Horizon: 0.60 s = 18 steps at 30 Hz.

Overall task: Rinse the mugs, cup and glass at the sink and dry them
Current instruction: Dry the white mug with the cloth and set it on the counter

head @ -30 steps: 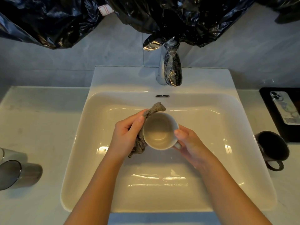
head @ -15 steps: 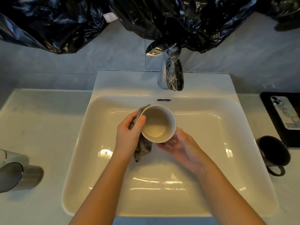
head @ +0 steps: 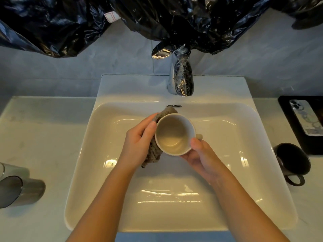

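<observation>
My right hand (head: 201, 158) cradles the round white ceramic mug (head: 174, 134) from below, thumb hooked over its near rim, the mug's mouth facing up at me. My left hand (head: 138, 145) presses a grey knitted cloth (head: 154, 154) against the mug's left wall, fingers curled round the cloth. Both hands are above the white rectangular sink basin (head: 104, 172). Well off to the right of my right hand, a dark glazed mug (head: 291, 160) sits on the counter. Far out left of my left hand is a smoky glass tumbler (head: 21, 191).

There's a white mug (head: 174, 135), a grey-brown cloth (head: 153, 154), a black mug (head: 291, 159), creamy-white sink (head: 253, 172), glossy black plastic (head: 52, 27).
</observation>
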{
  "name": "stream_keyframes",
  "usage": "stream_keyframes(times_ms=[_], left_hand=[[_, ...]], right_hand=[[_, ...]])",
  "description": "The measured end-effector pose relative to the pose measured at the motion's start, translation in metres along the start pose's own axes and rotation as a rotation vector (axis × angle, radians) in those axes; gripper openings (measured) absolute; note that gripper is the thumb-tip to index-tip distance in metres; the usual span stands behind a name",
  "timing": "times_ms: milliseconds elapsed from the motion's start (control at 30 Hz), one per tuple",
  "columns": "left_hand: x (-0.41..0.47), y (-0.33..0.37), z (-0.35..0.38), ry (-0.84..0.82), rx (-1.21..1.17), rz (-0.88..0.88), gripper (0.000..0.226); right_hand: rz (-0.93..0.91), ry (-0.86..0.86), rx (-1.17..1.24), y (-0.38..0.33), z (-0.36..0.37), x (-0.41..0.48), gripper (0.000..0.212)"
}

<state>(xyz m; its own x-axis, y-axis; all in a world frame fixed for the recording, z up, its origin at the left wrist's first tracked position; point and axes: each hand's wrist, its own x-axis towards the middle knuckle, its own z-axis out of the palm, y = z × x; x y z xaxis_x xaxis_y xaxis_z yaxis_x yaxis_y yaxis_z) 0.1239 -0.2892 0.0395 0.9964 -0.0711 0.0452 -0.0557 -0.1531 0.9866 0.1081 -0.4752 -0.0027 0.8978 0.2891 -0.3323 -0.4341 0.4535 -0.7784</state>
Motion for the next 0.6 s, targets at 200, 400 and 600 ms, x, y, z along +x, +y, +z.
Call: stream_keyframes(times_ms=[200, 400, 600], left_hand=[[0.001, 0.001, -0.014, -0.106, 0.025, -0.008, 0.036], [-0.006, -0.003, -0.017, -0.215, -0.009, 0.012, 0.035], [0.007, -0.004, -0.024, -0.366, 0.085, -0.173, 0.039]], right_hand=[[0.019, -0.065, -0.083, -0.001, 0.001, -0.003, 0.097], [0.058, -0.047, -0.202, 0.002, -0.009, -0.004, 0.063], [0.045, -0.082, -0.255, -0.002, -0.007, -0.006, 0.088]])
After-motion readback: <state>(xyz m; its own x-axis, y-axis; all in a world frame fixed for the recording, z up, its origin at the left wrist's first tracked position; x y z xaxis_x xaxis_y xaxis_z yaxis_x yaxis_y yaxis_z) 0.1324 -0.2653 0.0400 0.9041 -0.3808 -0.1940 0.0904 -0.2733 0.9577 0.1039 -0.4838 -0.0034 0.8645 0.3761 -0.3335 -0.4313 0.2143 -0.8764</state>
